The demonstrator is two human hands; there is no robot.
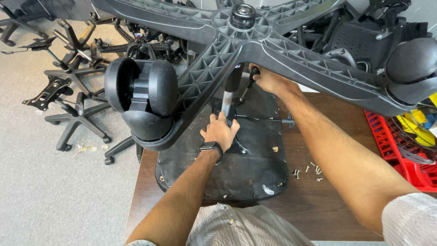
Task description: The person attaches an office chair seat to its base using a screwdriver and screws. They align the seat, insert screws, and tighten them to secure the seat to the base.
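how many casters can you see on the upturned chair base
2. One caster is at the left arm's end, beside the left hand; one caster is at the right edge. Others may be out of view.

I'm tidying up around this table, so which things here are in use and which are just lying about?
In use: left hand on gas cylinder; right hand on lever; seat; chair base.
Lying about: screws; red crate; spare bases on floor.

Looks like an office-chair repair or assembly workshop. Spare star bases (75,116) and seat mechanism plates (48,91) are piled on the grey carpet (41,191) at the upper left, more black chair parts (359,38) are stacked at the upper right, loose screws (307,171) lie on the brown tabletop (327,209), and a red crate (405,166) sits at the right edge.
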